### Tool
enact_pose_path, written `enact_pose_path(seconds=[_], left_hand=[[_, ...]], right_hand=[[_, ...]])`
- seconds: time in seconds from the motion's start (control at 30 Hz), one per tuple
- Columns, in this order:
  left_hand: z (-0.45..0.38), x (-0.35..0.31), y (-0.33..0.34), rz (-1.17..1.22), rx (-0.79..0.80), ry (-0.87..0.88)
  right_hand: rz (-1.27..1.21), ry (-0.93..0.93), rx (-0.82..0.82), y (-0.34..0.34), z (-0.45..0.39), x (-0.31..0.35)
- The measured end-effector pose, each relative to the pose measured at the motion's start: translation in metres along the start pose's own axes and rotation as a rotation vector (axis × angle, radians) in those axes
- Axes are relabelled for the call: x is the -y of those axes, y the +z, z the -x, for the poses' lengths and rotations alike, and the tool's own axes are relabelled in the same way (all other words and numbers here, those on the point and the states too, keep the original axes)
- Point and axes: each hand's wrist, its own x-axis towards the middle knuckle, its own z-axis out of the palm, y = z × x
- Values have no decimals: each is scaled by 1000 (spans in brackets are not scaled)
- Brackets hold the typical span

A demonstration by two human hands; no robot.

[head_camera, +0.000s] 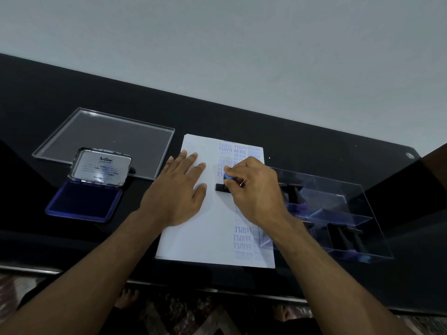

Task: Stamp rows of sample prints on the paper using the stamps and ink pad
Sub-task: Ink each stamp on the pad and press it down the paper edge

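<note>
Right hand [251,189] is clenched round a stamp [223,184] w/ a blue knob and black base, base down on the paper [205,238] about mid-sheet – pressing a print, I'd say. Left hand [179,189] lies flat, fingers straight and spread, on the blank left half of the sheet; prob. there to stop it sliding on the glossy black table [314,146].

Purple prints (SAMPLE, AIR MAIL) run in columns down the right side, far end and near end, so the stamp sits in the gap between them.

Artline ink pad [84,201] is open at left w/ lid up – within reach for re-inking. Clear stamp box [338,213] w/ spare stamps sits right of the paper; its clear lid [108,139] lies beyond the pad.
</note>
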Motion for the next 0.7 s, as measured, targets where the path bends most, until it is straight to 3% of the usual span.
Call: enact_pose_path(seconds=[0.3, 0.7], left_hand=[[-1, 1, 1, -5, -1, -4], [-1, 1, 1, 1, -5, -6]], right_hand=[[53, 10, 88, -4, -7, 3], [36, 19, 62, -2, -9, 4]])
